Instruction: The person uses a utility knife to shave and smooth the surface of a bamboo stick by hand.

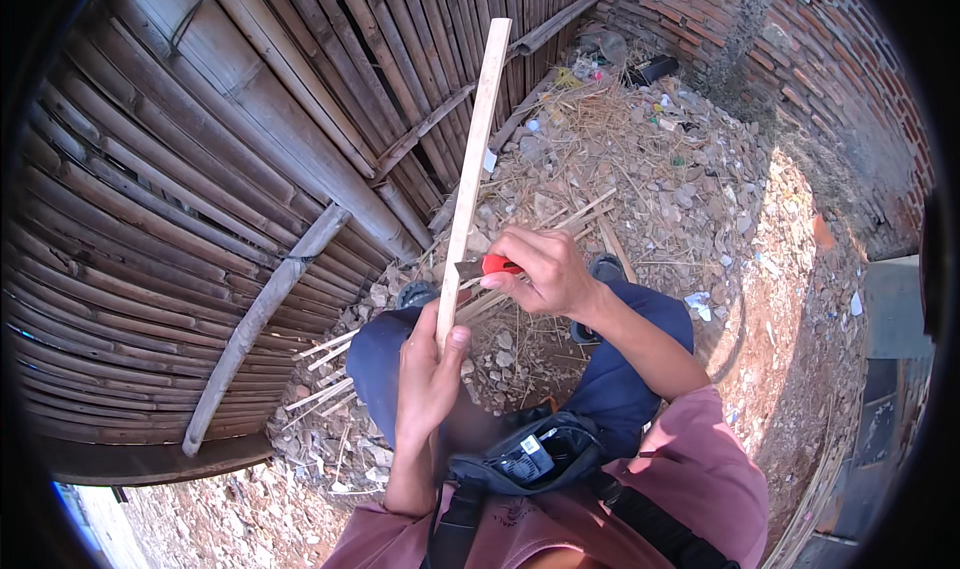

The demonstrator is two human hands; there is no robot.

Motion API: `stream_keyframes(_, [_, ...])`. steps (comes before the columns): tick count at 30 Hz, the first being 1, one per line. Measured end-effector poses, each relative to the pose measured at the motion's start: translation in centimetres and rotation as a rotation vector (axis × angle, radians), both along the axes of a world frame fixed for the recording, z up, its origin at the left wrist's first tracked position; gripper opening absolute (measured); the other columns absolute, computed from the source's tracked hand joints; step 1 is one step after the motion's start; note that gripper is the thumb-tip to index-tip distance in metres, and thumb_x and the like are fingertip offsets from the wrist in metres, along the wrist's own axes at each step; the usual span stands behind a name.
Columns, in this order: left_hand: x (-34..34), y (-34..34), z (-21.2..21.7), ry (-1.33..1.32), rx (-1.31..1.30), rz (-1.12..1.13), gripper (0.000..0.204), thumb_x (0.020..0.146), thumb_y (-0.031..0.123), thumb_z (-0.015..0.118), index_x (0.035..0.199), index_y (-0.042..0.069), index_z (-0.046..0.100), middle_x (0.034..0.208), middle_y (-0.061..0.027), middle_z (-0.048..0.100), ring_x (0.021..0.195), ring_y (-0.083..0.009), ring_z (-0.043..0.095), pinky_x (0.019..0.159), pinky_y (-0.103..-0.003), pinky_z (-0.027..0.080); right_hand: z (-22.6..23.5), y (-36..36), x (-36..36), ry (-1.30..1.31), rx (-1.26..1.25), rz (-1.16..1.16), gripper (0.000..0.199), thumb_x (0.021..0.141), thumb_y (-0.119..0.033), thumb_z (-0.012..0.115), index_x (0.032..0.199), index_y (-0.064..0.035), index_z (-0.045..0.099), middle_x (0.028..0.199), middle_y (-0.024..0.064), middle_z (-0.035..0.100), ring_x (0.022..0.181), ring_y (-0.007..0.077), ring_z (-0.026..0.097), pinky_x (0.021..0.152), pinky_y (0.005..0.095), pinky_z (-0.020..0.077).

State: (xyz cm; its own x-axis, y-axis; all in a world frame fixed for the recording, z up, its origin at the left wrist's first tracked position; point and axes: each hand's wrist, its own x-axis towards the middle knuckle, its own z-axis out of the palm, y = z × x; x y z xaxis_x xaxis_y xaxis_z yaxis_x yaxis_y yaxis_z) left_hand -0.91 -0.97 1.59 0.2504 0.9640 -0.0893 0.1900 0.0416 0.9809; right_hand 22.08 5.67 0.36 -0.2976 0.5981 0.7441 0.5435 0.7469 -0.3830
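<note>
A long pale strip of wood or bamboo (473, 174) stands tilted upward in front of me, its top leaning slightly right. My left hand (430, 369) is wrapped round its lower end, thumb along one side. In my right hand (543, 269) is a red-handled knife (497, 264), gripped by its handle. The short dark blade points left and meets the strip's right edge just above my left hand. Most of the handle is hidden by my fingers.
Several thin strips (325, 394) lie on the stony ground (640, 194) by my legs. A bamboo wall (230, 179) rises close on the left, and a brick wall (840, 79) stands at the far right. An open dark bag (530, 454) rests at my waist.
</note>
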Motion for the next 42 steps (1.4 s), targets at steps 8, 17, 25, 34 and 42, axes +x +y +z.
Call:
stream_keyframes(8, [0.3,0.2,-0.7,-0.055,0.066,0.053,0.042,0.105,0.02,0.075,0.142,0.003,0.064,0.079,0.0008,0.064,0.073,-0.0056,0.056,0.065,-0.025,0.048,-1.4,-1.3,-2.5,-0.056,0.03,0.069,0.034,0.094,-0.037,0.081,0.097,-0.0055,0.069,0.079,0.006,0.068,0.063,0.0253,0.071,0.055,0.0368,0.055])
stream_keyframes(17, [0.5,0.1,0.2,0.014,0.134,0.057,0.046,0.109,0.026,0.069,0.149,0.006,0.061,0.079,-0.0008,0.066,0.071,-0.0073,0.056,0.063,-0.029,0.048,-1.0,-1.1,-2.2,-0.101,0.069,0.069,0.034,0.098,-0.041,0.076,0.095,-0.0093,0.066,0.076,0.0042,0.067,0.06,0.0227,0.071,0.052,0.0368,0.0537])
stream_keyframes(25, [0.4,-0.3,0.6,0.165,0.12,0.04,0.042,0.11,0.025,0.065,0.149,0.01,0.06,0.074,-0.0048,0.065,0.066,-0.0091,0.057,0.062,-0.032,0.047,0.1,-0.2,-0.7,-0.049,0.083,-0.027,0.038,0.1,-0.041,0.076,0.088,-0.0073,0.065,0.068,0.0059,0.064,0.054,0.0235,0.067,0.05,0.0369,0.0509])
stream_keyframes(34, [0.1,-0.9,0.6,0.229,0.154,0.009,0.037,0.112,0.026,0.06,0.146,0.01,0.062,0.065,-0.0095,0.061,0.058,-0.0169,0.06,0.058,-0.036,0.046,-0.1,0.1,-0.6,-0.053,0.104,-0.012,0.04,0.101,-0.043,0.075,0.085,-0.0077,0.065,0.064,0.0054,0.062,0.051,0.0232,0.065,0.047,0.0367,0.0489])
stream_keyframes(42, [-0.2,-0.9,0.6,0.242,0.167,-0.006,0.037,0.113,0.027,0.06,0.145,0.009,0.062,0.064,-0.0114,0.059,0.055,-0.0203,0.06,0.058,-0.037,0.046,-0.1,0.2,-0.5,-0.084,0.098,-0.021,0.038,0.101,-0.042,0.074,0.087,-0.0076,0.065,0.065,0.0063,0.063,0.051,0.024,0.065,0.047,0.0378,0.0487])
